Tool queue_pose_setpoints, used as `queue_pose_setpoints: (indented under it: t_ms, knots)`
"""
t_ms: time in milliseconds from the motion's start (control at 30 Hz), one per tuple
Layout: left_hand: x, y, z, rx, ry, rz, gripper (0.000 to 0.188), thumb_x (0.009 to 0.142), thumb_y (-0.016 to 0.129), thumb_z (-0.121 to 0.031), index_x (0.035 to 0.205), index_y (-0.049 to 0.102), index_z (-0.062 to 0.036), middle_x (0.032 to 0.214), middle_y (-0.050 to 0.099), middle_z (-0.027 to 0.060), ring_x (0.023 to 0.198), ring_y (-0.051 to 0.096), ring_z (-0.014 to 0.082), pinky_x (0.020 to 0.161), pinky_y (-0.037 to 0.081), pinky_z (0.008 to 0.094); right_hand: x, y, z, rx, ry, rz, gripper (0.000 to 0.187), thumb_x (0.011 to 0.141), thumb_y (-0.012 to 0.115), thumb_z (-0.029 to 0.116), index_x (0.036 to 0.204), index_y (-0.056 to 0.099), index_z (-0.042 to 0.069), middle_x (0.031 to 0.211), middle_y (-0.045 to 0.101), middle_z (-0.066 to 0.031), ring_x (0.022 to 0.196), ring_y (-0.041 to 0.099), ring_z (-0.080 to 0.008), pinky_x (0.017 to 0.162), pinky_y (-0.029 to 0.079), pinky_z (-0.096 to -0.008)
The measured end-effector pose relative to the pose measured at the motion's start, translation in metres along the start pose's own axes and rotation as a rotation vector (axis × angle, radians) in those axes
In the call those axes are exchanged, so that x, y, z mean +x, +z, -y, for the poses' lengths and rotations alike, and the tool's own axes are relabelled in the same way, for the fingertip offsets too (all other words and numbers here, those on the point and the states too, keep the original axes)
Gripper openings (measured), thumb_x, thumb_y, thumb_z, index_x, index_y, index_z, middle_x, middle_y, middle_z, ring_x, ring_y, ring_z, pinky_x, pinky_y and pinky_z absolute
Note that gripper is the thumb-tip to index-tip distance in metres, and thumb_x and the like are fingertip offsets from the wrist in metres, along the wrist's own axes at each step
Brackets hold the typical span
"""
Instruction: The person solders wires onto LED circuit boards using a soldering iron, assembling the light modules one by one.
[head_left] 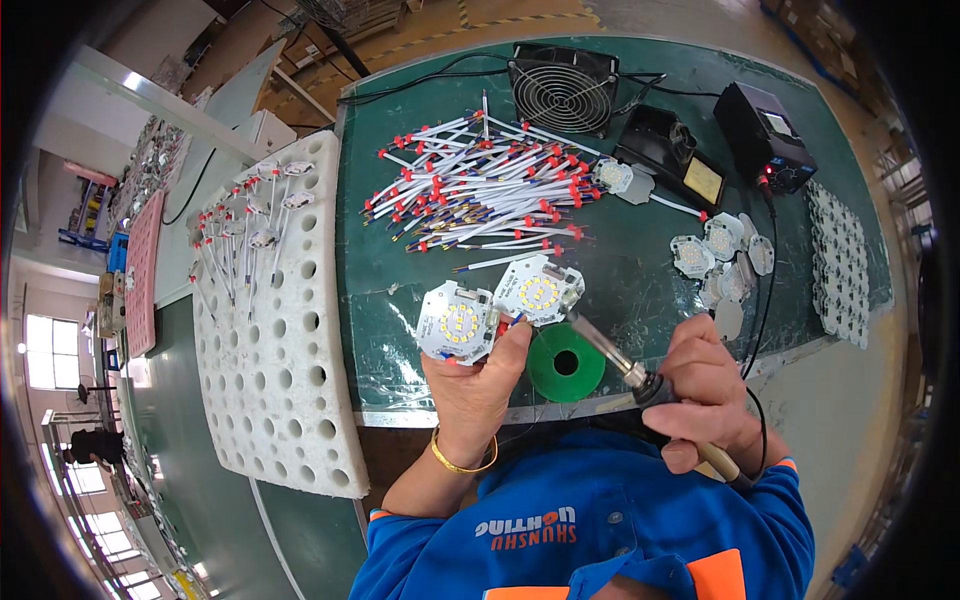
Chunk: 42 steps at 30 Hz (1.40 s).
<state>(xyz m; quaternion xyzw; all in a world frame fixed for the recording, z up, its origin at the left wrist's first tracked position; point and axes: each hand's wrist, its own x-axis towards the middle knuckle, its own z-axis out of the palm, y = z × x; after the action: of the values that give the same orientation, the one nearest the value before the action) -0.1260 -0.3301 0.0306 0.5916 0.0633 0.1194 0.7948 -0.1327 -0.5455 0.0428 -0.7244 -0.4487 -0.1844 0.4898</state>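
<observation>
**Close Work, Little Margin**

From my remote seat I see the left hand (465, 385) pinching two LED boards, the left board (457, 322) and the right board (538, 292), above the near side of the green table (385, 375). The right hand's (705, 385) fingers curl firmly round a soldering iron (648, 385), tip just beside the right board (contact, I cannot tell). A wrist slip, I judge, could burn the left thumb; a loose pinch could let a board twist. I count two boards held, one iron, one green spool (590, 375), one fan (563, 92); the heaped white wires (480, 190) overlap too much to count.
</observation>
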Motion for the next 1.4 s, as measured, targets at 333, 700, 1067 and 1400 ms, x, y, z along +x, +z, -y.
queue_pose_setpoints:
  t_ms: [333,700,1067,1400]
  knots:
    - [-0.006,-0.001,0.003,0.033,0.024,-0.023,0.018,0.073,0.073,-0.004,0.084,0.059,-0.0019,0.075,0.060,0.0011,0.065,0.055,0.0067,0.059,0.045,0.0212,-0.005,0.012,0.000,-0.014,0.023,-0.035,0.041,0.055,0.067,0.003,0.092,0.069,0.021,0.066,0.040,0.0037,0.059,0.044,-0.0150,0.061,0.037,-0.0314]
    - [-0.008,-0.002,0.001,0.068,0.040,-0.010,0.015,0.073,0.072,-0.004,0.081,0.060,-0.0022,0.072,0.060,0.0004,0.063,0.055,0.0063,0.058,0.044,0.0209,-0.004,0.016,-0.002,-0.063,0.011,-0.008,0.042,0.052,0.066,0.007,0.091,0.069,0.022,0.065,0.040,0.0038,0.057,0.044,-0.0147,0.062,0.038,-0.0312]
    - [-0.007,0.001,0.004,-0.064,-0.035,-0.051,0.014,0.074,0.070,-0.002,0.083,0.060,-0.0026,0.075,0.060,-0.0001,0.066,0.054,0.0055,0.059,0.044,0.0211,-0.005,0.022,-0.009,-0.147,-0.064,-0.019,0.034,0.054,0.064,0.010,0.085,0.069,0.019,0.062,0.041,0.0033,0.054,0.043,-0.0145,0.061,0.036,-0.0321]
    - [0.001,0.002,0.002,-0.001,-0.080,0.017,0.009,0.076,0.069,-0.004,0.080,0.062,-0.0008,0.072,0.061,-0.0006,0.063,0.053,0.0050,0.058,0.043,0.0210,0.017,0.012,-0.013,-0.173,-0.017,-0.129,0.031,0.059,0.064,0.001,0.088,0.067,0.013,0.063,0.041,-0.0006,0.055,0.043,-0.0192,0.056,0.037,-0.0330]
